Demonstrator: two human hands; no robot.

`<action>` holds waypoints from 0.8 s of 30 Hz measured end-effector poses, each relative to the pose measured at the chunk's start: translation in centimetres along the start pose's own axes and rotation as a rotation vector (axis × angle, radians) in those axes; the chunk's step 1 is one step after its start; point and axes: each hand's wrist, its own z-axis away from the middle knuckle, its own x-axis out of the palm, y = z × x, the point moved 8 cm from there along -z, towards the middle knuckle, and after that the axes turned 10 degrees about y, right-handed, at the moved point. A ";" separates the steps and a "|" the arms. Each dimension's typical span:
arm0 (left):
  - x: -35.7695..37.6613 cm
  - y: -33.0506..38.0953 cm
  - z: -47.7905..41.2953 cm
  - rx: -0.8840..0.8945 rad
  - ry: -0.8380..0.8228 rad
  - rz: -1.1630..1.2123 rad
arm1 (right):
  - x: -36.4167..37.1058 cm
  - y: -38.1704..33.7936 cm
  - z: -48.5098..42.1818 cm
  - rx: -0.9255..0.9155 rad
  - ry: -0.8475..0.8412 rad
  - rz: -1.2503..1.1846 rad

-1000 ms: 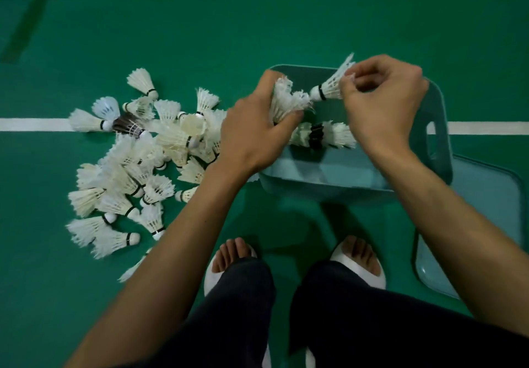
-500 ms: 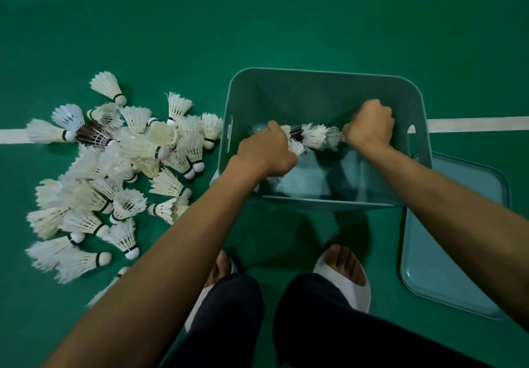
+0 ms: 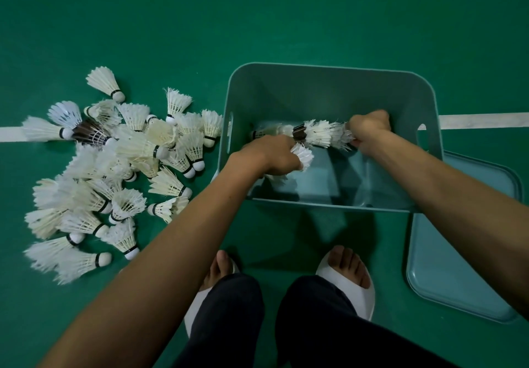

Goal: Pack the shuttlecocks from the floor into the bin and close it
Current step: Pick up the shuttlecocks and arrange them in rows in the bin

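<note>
A teal plastic bin point(image 3: 329, 81) stands open on the green floor. Both my hands reach down inside it. My left hand point(image 3: 272, 154) is closed around white feather shuttlecocks point(image 3: 303, 155) near the bin's left wall. My right hand point(image 3: 369, 128) grips the right end of a nested row of shuttlecocks point(image 3: 317, 134) lying across the bin's bottom. A large pile of white shuttlecocks point(image 3: 114, 167) lies on the floor to the left of the bin. The bin's teal lid point(image 3: 458, 267) lies flat on the floor at the right.
A white court line point(image 3: 483, 120) crosses the floor behind the bin and under the pile. My feet in white slides point(image 3: 349, 287) stand just in front of the bin, with dark trouser legs below.
My hands have dropped from above the bin's rim to its bottom, carrying the shuttlecocks in. Over the last half second they have hardly moved.
</note>
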 end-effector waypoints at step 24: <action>-2.0 1.3 4.5 0.011 0.160 -0.002 | -8.1 -6.9 12.0 -0.785 0.170 0.930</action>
